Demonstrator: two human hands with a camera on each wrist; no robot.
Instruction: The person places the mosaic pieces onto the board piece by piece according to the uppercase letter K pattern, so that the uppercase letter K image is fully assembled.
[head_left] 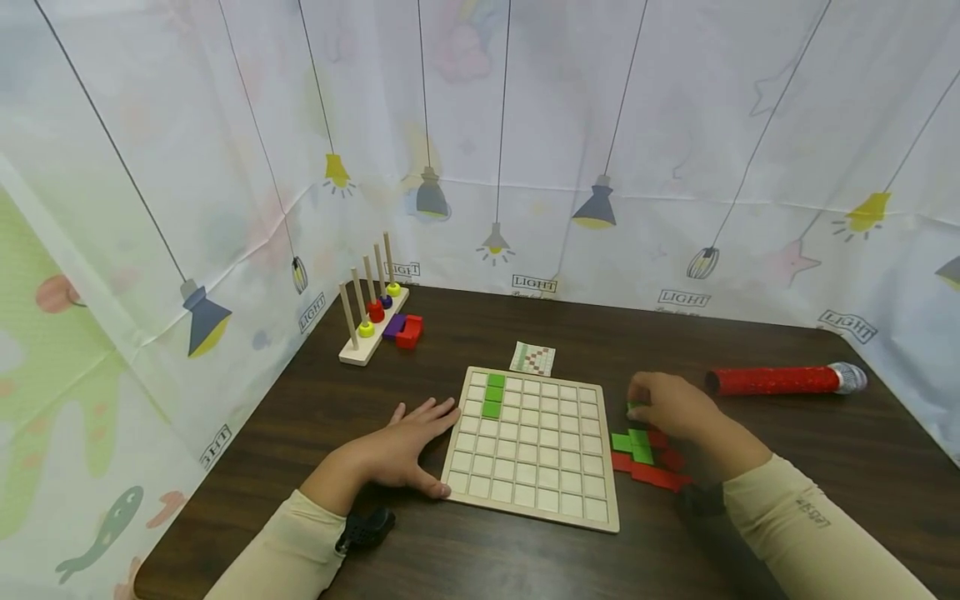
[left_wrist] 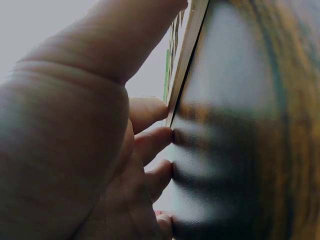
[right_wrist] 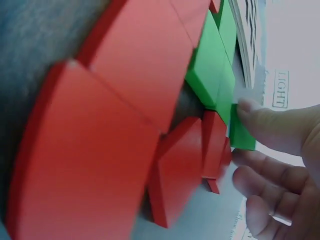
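A wooden grid board [head_left: 536, 446] lies on the dark table, with green square tiles [head_left: 493, 396] set in its second column near the far edge. My left hand [head_left: 401, 446] rests with spread fingers at the board's left side, thumb at the near left corner and fingertips on the edge. To the right of the board, my right hand [head_left: 667, 404] pinches a green tile [right_wrist: 242, 131] between thumb and fingers. Right below that hand is a group of loose tiles, green tiles [head_left: 633, 445] and red tiles [head_left: 651, 474], lying flat close together.
A small pattern card [head_left: 532, 358] lies beyond the board. At the back left stands a wooden peg stand [head_left: 363, 342] with coloured beads, beside red blocks [head_left: 409, 332] and a purple block [head_left: 393, 327]. A red microphone [head_left: 783, 380] lies at the right. Printed fabric hangs behind the table.
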